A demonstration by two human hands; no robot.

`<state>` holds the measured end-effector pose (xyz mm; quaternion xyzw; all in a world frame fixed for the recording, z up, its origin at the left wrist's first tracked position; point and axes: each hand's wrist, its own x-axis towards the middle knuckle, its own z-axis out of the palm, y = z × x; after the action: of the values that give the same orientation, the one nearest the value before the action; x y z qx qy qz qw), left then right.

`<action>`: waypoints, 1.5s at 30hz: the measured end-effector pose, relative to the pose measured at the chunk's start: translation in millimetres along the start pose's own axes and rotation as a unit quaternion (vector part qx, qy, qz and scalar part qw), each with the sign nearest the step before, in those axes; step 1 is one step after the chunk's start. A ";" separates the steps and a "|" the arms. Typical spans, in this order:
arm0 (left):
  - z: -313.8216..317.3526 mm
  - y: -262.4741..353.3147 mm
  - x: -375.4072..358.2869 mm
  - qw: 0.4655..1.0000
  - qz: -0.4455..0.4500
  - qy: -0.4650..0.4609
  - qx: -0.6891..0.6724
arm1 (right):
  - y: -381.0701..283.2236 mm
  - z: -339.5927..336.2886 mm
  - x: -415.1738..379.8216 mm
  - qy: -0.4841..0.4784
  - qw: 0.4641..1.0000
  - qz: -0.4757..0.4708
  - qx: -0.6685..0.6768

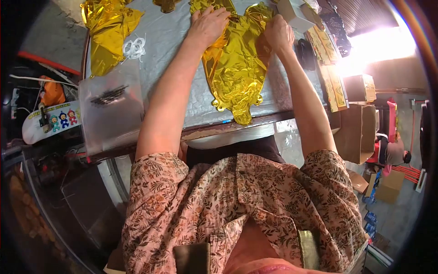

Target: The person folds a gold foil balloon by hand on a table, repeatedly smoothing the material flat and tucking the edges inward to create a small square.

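Observation:
A deflated gold foil balloon (238, 68) lies spread over the grey-covered table, its narrow tab hanging at the near edge. My left hand (210, 26) rests on the foil at its upper left, palm down with the fingers stretched out. At the upper right edge, my right hand (279, 34) has its fingers curled against the foil and seems to pinch it; the fingertips are partly hidden. Further left sit more crumpled gold foil balloons (107, 41), with a bundle of white ribbon (134, 48) beside them.
A clear plastic bag (112, 107) with dark thin pieces covers the table's left corner. Along the right side are a white box (295, 16), a dark object (306, 54) and yellow printed packs (323, 45). Cardboard boxes (353, 132) stand beyond, and another person (392, 148) is further right.

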<state>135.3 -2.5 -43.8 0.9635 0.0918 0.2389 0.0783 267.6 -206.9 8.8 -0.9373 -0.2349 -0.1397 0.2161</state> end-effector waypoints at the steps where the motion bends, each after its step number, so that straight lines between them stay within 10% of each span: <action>1: -1.6 1.5 0.4 1.000 -0.003 0.001 0.000 | -5.1 -6.6 4.3 -0.002 1.000 -0.024 -0.016; 9: -8.0 7.2 -0.9 0.999 -0.001 0.043 -0.014 | -69.9 -44.3 32.6 -0.135 0.969 -0.179 0.106; 11: -23.9 10.5 -0.5 1.000 -0.012 -0.002 -0.024 | -102.3 -89.1 3.8 -0.248 0.920 -0.044 0.300; 13: -27.2 7.3 5.8 0.990 -0.058 -0.127 -0.015 | -78.2 -66.7 11.4 -0.299 0.747 -0.078 0.588; 16: -35.6 10.2 6.0 0.984 -0.053 -0.172 0.016 | -4.2 -14.7 21.3 -0.096 0.950 -0.250 0.162; 20: -38.2 12.4 7.6 0.982 -0.073 -0.176 0.004 | 11.8 6.2 -15.4 -0.095 0.954 -0.281 -0.051; 23: -31.6 7.6 7.0 0.976 -0.073 -0.204 -0.030 | 1.9 11.8 -27.0 -0.095 0.949 -0.300 -0.034; 26: -16.9 5.7 0.1 0.998 -0.011 0.019 -0.060 | -13.5 5.0 -35.2 -0.090 0.943 -0.319 -0.035; 45: -49.9 4.1 -1.6 0.997 0.008 -0.078 -0.005 | -25.6 8.1 -34.0 -0.074 0.910 -0.386 -0.133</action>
<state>110.7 -1.5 -0.1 0.9795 0.0769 0.1640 0.0886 227.2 -195.6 -1.9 -0.8015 -0.5726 -0.1727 0.0012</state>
